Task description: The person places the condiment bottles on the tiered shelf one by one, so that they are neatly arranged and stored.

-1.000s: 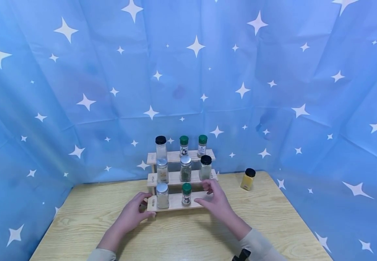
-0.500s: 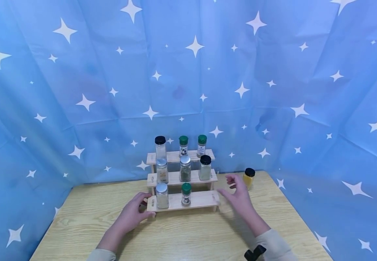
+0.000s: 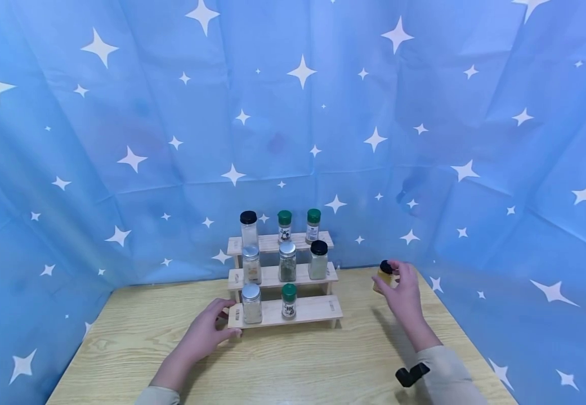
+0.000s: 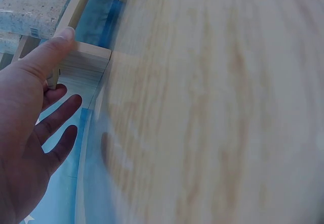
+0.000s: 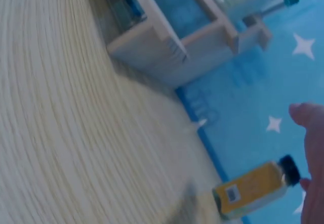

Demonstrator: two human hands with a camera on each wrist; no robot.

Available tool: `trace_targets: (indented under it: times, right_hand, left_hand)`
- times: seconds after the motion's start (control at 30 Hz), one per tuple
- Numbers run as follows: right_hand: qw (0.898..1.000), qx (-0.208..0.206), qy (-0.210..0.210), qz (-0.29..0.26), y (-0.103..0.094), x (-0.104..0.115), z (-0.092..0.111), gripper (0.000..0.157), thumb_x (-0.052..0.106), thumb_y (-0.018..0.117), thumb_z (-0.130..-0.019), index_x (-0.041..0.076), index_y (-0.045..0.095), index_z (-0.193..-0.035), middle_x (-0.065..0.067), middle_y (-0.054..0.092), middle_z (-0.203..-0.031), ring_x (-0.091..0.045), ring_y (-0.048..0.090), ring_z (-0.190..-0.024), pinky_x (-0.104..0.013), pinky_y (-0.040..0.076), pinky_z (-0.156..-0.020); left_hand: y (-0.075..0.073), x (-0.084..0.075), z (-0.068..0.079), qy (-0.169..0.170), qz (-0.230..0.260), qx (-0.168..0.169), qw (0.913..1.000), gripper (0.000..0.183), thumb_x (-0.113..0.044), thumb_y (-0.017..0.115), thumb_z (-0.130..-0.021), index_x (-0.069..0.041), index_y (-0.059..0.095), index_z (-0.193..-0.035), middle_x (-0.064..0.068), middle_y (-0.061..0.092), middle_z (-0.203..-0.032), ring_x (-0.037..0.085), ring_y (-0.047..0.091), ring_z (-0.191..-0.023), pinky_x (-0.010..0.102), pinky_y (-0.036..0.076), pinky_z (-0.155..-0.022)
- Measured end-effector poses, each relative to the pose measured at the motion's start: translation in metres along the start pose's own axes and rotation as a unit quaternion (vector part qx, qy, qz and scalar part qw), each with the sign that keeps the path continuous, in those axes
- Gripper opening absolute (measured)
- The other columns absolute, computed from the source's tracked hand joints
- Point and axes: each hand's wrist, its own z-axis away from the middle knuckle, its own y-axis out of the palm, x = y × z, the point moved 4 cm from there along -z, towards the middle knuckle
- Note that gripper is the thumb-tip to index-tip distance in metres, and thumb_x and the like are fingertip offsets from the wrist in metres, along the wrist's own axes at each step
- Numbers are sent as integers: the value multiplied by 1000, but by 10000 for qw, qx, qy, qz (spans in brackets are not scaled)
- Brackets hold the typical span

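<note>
A three-tier wooden spice rack [image 3: 318, 310] stands on the table. My left hand [image 3: 205, 333] holds the left end of its lowest step. The thumb lies on the step's front edge and the index finger is behind, with the other fingers spread in the left wrist view. At the right, my right hand [image 3: 403, 292] is at a jar of yellow spice [image 5: 250, 188] with a black cap, standing on the table. Its fingers are spread about the jar in the head view, partly hiding it. In the right wrist view, one fingertip [image 5: 298, 114] stands well apart from the jar.
On the lowest step stand a silver-capped jar [image 3: 252, 306] and a small green-capped jar [image 3: 289, 304]. The upper steps bear several more spice jars, including a black-capped one [image 3: 318, 261]. A blue star-patterned curtain [image 3: 293, 140] hangs behind the wooden table [image 3: 282, 365].
My right hand has moved from the right end of the lowest step across to the yellow spice jar. The left hand has stayed at the rack.
</note>
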Motion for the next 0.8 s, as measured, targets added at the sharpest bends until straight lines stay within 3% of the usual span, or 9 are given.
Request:
trace_targets:
  times: [0.2,0.37,0.53,0.8]
  right_hand:
    - [9992,-190,290,184,1,-19,-2,63,13,88,-98,-3,57,-150,-29,47,-141,-48,50,-125,-54,47,-95]
    - [9974,-58,716,63,8,-31,-5,71,18,86,-100,1,50,-159,-28,40,-149,-46,47,-132,-51,48,-96]
    - [9950,83,996,-89,16,-41,-8,77,20,84,-102,3,43,-165,-28,35,-155,-46,47,-136,-55,52,-100]
    - [9941,-168,1067,-48,32,-53,-9,76,16,82,-102,4,42,-165,-31,41,-148,-49,52,-132,-66,47,-114]
  left_hand:
    - [0,1,0,44,-21,-14,10000,72,-34,96,-88,-15,65,-150,-2,66,-141,18,69,-116,50,60,-102]
    - [-1,1,0,60,-41,3,10000,72,-34,96,-88,-15,64,-150,-1,66,-142,17,69,-116,50,60,-102]
    - [-1,1,0,66,-26,-8,10000,72,-35,96,-88,-16,65,-149,-2,66,-141,16,68,-115,49,60,-101]
    - [-1,0,1,52,1,-14,10000,70,-33,97,-87,-16,66,-148,-2,66,-139,16,68,-114,51,60,-101]
